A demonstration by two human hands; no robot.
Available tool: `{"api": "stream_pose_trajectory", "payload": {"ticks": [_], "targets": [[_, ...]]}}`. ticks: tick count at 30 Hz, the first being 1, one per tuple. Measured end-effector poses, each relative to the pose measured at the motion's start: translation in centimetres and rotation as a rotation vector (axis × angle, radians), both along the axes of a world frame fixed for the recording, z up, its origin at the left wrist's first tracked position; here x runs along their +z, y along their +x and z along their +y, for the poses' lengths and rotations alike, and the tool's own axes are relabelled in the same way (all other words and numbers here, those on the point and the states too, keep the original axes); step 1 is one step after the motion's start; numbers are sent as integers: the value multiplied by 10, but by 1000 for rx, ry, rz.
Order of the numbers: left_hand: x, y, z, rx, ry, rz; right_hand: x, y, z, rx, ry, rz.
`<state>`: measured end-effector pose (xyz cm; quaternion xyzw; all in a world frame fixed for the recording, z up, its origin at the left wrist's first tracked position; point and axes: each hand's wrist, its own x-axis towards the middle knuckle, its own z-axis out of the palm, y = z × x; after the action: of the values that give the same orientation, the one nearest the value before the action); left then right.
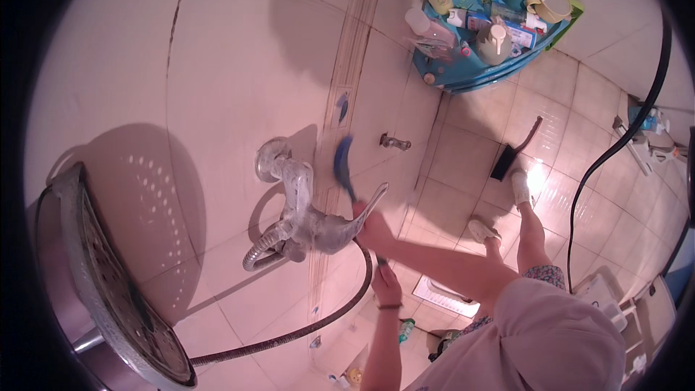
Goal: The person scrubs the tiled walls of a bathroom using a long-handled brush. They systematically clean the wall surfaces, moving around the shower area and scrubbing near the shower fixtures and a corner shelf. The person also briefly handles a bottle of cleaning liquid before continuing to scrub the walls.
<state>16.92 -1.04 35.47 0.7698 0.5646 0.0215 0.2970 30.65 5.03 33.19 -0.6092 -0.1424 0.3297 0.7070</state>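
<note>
My right hand (pixel 373 232) is closed around the handle of a blue brush (pixel 344 165), just beyond the lever of a metal shower mixer tap (pixel 308 224). The brush's blue head is slightly blurred and points up against the tiled wall, left of my right hand. Lower on the same handle, my left hand (pixel 387 288) is also closed, with a dark band at its wrist. A short piece of dark handle shows between the two hands. The tap partly covers the fingers of my right hand.
A large round shower head (pixel 119 282) is close at the left, its ribbed hose (pixel 304 331) running below the tap. A blue corner shelf (pixel 463 76) holds bottles and cups. A black-bristled brush (pixel 503 162) lies on the tiled floor near my feet. A black cable (pixel 615 146) hangs at right.
</note>
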Motion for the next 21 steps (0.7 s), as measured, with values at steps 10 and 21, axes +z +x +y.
{"api": "stream_pose_trajectory", "payload": {"ticks": [10, 21], "targets": [[-65, -35, -35, 222, -157, -193, 9, -1, -29, 229, -214, -24], [-10, 108, 19, -137, -1, -185, 6, 115, 5, -181, -147, -122]]}}
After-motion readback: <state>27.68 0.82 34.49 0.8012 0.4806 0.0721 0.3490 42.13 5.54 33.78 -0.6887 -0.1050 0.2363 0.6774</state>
